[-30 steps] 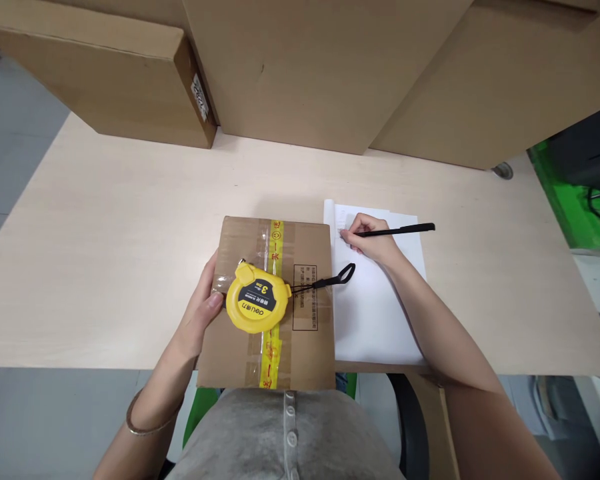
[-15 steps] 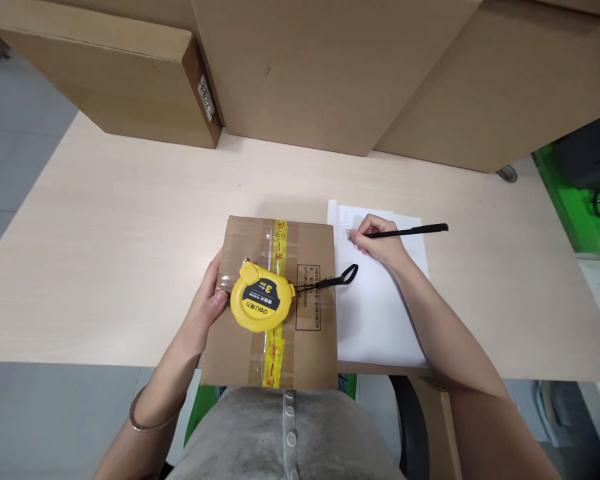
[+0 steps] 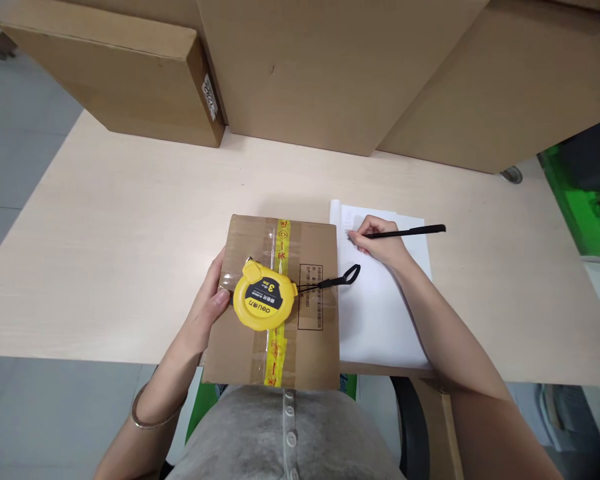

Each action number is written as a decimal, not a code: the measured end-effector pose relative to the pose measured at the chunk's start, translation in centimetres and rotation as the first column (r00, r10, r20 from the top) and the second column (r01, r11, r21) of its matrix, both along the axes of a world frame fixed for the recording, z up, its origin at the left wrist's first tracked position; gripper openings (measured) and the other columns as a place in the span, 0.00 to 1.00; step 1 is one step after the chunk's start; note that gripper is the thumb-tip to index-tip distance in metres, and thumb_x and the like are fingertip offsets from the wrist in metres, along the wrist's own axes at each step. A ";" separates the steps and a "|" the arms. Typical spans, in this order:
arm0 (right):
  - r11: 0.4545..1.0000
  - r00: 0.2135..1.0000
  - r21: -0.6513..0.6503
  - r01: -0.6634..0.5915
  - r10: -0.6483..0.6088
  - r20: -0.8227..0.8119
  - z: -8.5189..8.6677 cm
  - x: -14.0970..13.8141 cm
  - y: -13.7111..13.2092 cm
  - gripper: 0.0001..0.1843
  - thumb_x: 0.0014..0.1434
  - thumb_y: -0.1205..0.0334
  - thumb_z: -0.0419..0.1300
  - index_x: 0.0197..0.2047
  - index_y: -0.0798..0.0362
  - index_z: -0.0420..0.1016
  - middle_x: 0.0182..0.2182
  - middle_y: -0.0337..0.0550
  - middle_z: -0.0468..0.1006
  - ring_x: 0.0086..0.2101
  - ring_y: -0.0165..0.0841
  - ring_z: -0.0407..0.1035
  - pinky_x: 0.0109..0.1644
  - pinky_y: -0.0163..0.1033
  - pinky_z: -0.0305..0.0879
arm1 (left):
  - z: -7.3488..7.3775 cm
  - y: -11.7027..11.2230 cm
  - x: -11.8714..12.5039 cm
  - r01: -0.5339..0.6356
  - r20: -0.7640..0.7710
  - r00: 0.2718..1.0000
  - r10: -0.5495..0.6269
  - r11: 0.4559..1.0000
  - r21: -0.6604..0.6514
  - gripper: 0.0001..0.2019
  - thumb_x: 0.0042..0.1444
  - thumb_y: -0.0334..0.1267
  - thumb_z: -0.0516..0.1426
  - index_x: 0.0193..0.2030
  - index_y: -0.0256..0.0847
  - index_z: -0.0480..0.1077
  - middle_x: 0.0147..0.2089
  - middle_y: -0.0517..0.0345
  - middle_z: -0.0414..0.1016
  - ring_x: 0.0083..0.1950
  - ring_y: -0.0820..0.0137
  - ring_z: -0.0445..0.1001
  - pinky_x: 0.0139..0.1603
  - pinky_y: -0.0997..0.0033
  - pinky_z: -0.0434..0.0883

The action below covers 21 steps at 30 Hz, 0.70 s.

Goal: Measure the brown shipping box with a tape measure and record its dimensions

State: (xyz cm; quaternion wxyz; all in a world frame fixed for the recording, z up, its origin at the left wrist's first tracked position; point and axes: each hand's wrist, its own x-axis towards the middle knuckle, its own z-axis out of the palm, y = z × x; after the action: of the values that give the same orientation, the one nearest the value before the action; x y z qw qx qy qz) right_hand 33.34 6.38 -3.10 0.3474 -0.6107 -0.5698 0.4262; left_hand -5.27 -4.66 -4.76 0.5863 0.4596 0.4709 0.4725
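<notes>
Barely anything has shifted over the last second. Your right hand (image 3: 380,245) stays closed around the black pen (image 3: 410,232), fingers pinched near its tip. The tip is still at the top left of the white sheet of paper (image 3: 375,313), beside some faint marks, so the writing seems to be holding to that one spot. Your left hand (image 3: 207,310) keeps resting against the left edge of the taped cardboard box (image 3: 310,333), thumb on top and fingers loose, clamping nothing. It lies just beside the yellow tape measure (image 3: 264,303) on the lid. The measure's black strap (image 3: 347,275) trails onto the paper. Box and sheet touch, at the near edge of the table (image 3: 105,253).
</notes>
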 end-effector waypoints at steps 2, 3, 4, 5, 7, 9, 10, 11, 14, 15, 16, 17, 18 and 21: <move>1.000 1.000 0.001 0.001 -0.001 0.008 0.0 0.0 0.0 0.19 0.49 0.54 0.72 0.21 0.48 0.66 0.14 0.36 0.72 0.16 0.26 0.61 0.23 0.35 0.56 | -0.2 0.2 -0.1 0.006 -0.009 1.000 -0.006 1.000 -0.001 0.41 0.56 0.67 0.63 0.72 0.49 0.70 0.74 0.51 0.72 0.80 0.41 0.63 0.77 0.43 0.69; 1.000 1.000 0.002 0.001 -0.001 0.012 0.0 0.0 0.0 0.19 0.48 0.54 0.72 0.21 0.48 0.66 0.14 0.36 0.72 0.16 0.27 0.61 0.23 0.35 0.55 | -0.4 0.2 -0.2 0.003 -0.010 1.000 -0.003 1.000 -0.004 0.42 0.54 0.68 0.64 0.72 0.49 0.70 0.74 0.50 0.72 0.80 0.40 0.63 0.77 0.44 0.69; 1.000 1.000 0.002 0.002 -0.002 0.014 0.0 0.0 0.0 0.19 0.48 0.53 0.73 0.21 0.47 0.66 0.14 0.36 0.72 0.16 0.27 0.62 0.22 0.35 0.55 | -0.5 0.3 -0.3 -0.003 -0.011 1.000 0.003 1.000 -0.007 0.43 0.54 0.68 0.64 0.72 0.49 0.70 0.75 0.50 0.72 0.80 0.41 0.63 0.77 0.44 0.68; 1.000 1.000 0.002 0.004 -0.005 0.016 0.0 0.0 0.0 0.20 0.48 0.53 0.73 0.21 0.47 0.65 0.14 0.36 0.71 0.16 0.27 0.62 0.22 0.35 0.55 | -0.7 0.3 -0.4 -0.010 -0.012 1.000 0.010 1.000 -0.012 0.43 0.55 0.68 0.63 0.73 0.49 0.69 0.75 0.50 0.71 0.80 0.42 0.63 0.78 0.44 0.67; 1.000 1.000 0.005 0.011 -0.011 0.019 0.0 0.0 0.0 0.20 0.48 0.51 0.73 0.21 0.47 0.65 0.14 0.36 0.71 0.16 0.27 0.61 0.22 0.35 0.55 | -0.8 0.4 -0.4 -0.015 -0.020 1.000 0.015 1.000 -0.017 0.43 0.56 0.68 0.63 0.74 0.49 0.68 0.76 0.50 0.70 0.80 0.42 0.62 0.79 0.44 0.66; 1.000 1.000 0.008 0.014 -0.014 0.024 0.1 -0.1 0.0 0.21 0.47 0.51 0.73 0.21 0.47 0.65 0.13 0.35 0.70 0.16 0.27 0.60 0.22 0.35 0.55 | -0.9 0.4 -0.4 -0.015 -0.032 0.999 0.015 1.000 -0.005 0.45 0.54 0.70 0.63 0.73 0.49 0.68 0.75 0.49 0.71 0.80 0.41 0.63 0.78 0.44 0.67; 1.000 1.000 0.007 0.013 -0.013 0.026 0.1 -0.1 0.0 0.21 0.47 0.51 0.73 0.21 0.47 0.65 0.13 0.35 0.70 0.16 0.27 0.60 0.22 0.35 0.54 | -0.8 0.4 -0.3 -0.014 -0.036 0.999 0.015 1.000 0.004 0.45 0.54 0.70 0.63 0.73 0.48 0.69 0.75 0.49 0.72 0.79 0.41 0.64 0.77 0.44 0.68; 1.000 1.000 0.005 0.012 -0.012 0.028 0.1 -0.1 0.0 0.21 0.47 0.52 0.73 0.20 0.47 0.65 0.13 0.35 0.70 0.16 0.27 0.60 0.22 0.35 0.54 | -0.6 0.4 -0.2 -0.017 -0.037 0.999 0.017 1.000 0.011 0.45 0.54 0.70 0.63 0.73 0.49 0.69 0.75 0.49 0.72 0.79 0.41 0.64 0.77 0.43 0.68; 1.000 1.000 0.000 0.010 -0.010 0.029 0.1 0.0 0.0 0.19 0.47 0.53 0.72 0.20 0.47 0.65 0.13 0.36 0.70 0.16 0.27 0.61 0.22 0.35 0.54 | 0.4 -0.1 0.6 -0.024 -0.035 0.999 0.025 0.999 0.032 0.42 0.58 0.68 0.61 0.74 0.50 0.68 0.76 0.51 0.70 0.80 0.43 0.63 0.79 0.44 0.65; 1.000 1.000 0.001 0.012 -0.012 0.028 0.1 0.0 0.0 0.18 0.47 0.53 0.71 0.21 0.47 0.65 0.13 0.36 0.71 0.16 0.27 0.61 0.22 0.35 0.55 | 0.9 -0.3 1.0 -0.026 -0.037 0.999 0.027 0.999 0.035 0.41 0.60 0.67 0.60 0.75 0.50 0.67 0.77 0.51 0.69 0.81 0.43 0.62 0.80 0.44 0.64; 1.000 1.000 0.002 0.015 -0.015 0.028 0.1 0.1 0.0 0.18 0.47 0.54 0.71 0.21 0.47 0.65 0.14 0.36 0.71 0.15 0.27 0.61 0.21 0.35 0.55 | 1.4 -0.5 1.3 -0.028 -0.041 0.999 0.029 0.999 0.036 0.40 0.61 0.66 0.59 0.75 0.50 0.66 0.78 0.52 0.68 0.81 0.44 0.60 0.81 0.44 0.62; 1.000 0.999 0.004 0.018 -0.018 0.028 0.1 0.1 0.0 0.17 0.47 0.54 0.70 0.21 0.47 0.65 0.14 0.36 0.71 0.15 0.27 0.61 0.21 0.35 0.55 | 2.0 -0.7 1.7 -0.030 -0.043 0.999 0.032 0.999 0.033 0.39 0.62 0.65 0.59 0.76 0.50 0.65 0.78 0.52 0.67 0.82 0.44 0.59 0.82 0.44 0.61; 1.000 0.999 0.008 0.020 -0.021 0.030 0.1 0.1 0.0 0.17 0.48 0.55 0.70 0.21 0.47 0.65 0.14 0.35 0.71 0.15 0.27 0.61 0.22 0.35 0.55 | 2.5 -0.8 2.0 -0.034 -0.046 0.998 0.036 0.999 0.031 0.39 0.63 0.64 0.59 0.76 0.50 0.65 0.78 0.52 0.67 0.82 0.44 0.58 0.82 0.45 0.60; 1.000 0.999 0.018 0.025 -0.026 0.035 0.1 0.0 0.0 0.17 0.47 0.57 0.70 0.21 0.47 0.64 0.13 0.34 0.70 0.16 0.27 0.61 0.22 0.35 0.54 | 3.7 -1.0 2.5 -0.044 -0.044 0.998 0.045 0.999 0.031 0.37 0.64 0.60 0.60 0.76 0.50 0.65 0.79 0.55 0.66 0.83 0.45 0.57 0.83 0.46 0.58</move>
State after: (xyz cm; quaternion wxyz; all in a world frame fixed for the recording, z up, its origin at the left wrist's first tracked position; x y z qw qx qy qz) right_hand 33.33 6.40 -3.04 0.3480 -0.6223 -0.5718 0.4058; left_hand -2.72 -5.66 -1.07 0.5580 0.4681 0.4869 0.4820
